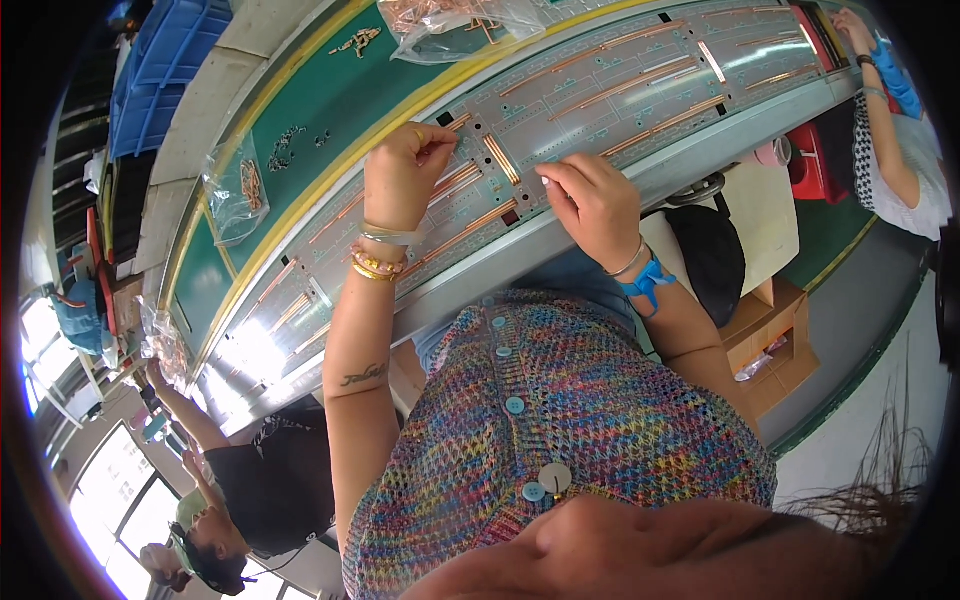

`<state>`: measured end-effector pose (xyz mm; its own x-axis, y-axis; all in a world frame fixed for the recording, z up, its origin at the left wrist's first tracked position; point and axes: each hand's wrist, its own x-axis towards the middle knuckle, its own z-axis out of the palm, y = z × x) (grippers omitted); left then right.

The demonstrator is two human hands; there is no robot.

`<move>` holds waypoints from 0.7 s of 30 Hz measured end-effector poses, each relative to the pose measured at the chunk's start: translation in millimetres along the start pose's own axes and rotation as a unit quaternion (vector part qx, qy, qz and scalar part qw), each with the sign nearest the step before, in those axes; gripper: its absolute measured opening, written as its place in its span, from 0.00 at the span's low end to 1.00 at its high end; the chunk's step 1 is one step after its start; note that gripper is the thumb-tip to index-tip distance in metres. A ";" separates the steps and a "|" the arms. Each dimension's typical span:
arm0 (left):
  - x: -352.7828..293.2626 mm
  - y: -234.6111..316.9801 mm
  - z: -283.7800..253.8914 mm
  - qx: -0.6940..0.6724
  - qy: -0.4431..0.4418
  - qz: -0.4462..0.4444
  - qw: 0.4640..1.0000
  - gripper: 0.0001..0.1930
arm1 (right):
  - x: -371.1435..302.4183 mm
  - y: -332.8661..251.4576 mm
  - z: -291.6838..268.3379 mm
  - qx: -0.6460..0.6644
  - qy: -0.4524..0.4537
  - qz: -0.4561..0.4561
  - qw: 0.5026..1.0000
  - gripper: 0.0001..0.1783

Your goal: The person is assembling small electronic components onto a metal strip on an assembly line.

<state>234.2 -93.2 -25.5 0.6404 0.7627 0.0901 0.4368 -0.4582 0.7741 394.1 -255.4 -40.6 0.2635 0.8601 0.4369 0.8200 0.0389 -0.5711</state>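
1. Left hand [403,178]: over the panel [552,128], toward its far side. Fingers curled in, narrow; cannot tell whether pinching anything.
2. Right hand [597,208]: near the panel's near edge, above the rail [690,162]. Narrow too, thumb and forefinger tips close together; cannot tell whether gripping anything small.
3. Panel: long, grey, marked with printed outlines, running slantwise across the view in front of the torso.
4. Copper strips [500,160]: short set between both hands, crosswise; longer ones lengthwise along the panel.
5. Beyond the panel: green surface [365,92] with yellow edging. On it, copper parts [357,42] loose, dark bits [285,148] scattered, clear bag [455,32] of copper pieces at top, smaller bag [238,195] at left.
6. Far left: blue crate [165,75].
7. Right side: red stool [815,168], open carton [778,345] below.
8. Co-workers: light top [915,190] at far right, black top [275,485] at lower left.
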 end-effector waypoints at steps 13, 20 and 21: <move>1.3 10.0 10.5 0.073 0.007 -0.021 0.997 0.07 | 0.3 -0.1 -0.7 0.008 0.006 -0.004 1.000 0.09; -0.4 11.8 15.1 0.147 0.016 0.068 0.987 0.03 | 1.1 -0.3 -0.8 0.014 0.009 -0.007 1.000 0.10; -0.6 12.2 14.8 0.141 0.016 0.058 0.988 0.02 | 0.9 -0.1 -0.2 0.009 0.005 -0.005 1.000 0.09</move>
<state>248.5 -106.0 -25.4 0.6788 0.7091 0.1908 0.5226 -0.6490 0.5530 394.4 -254.7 -40.0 0.2599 0.8550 0.4488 0.8132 0.0569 -0.5793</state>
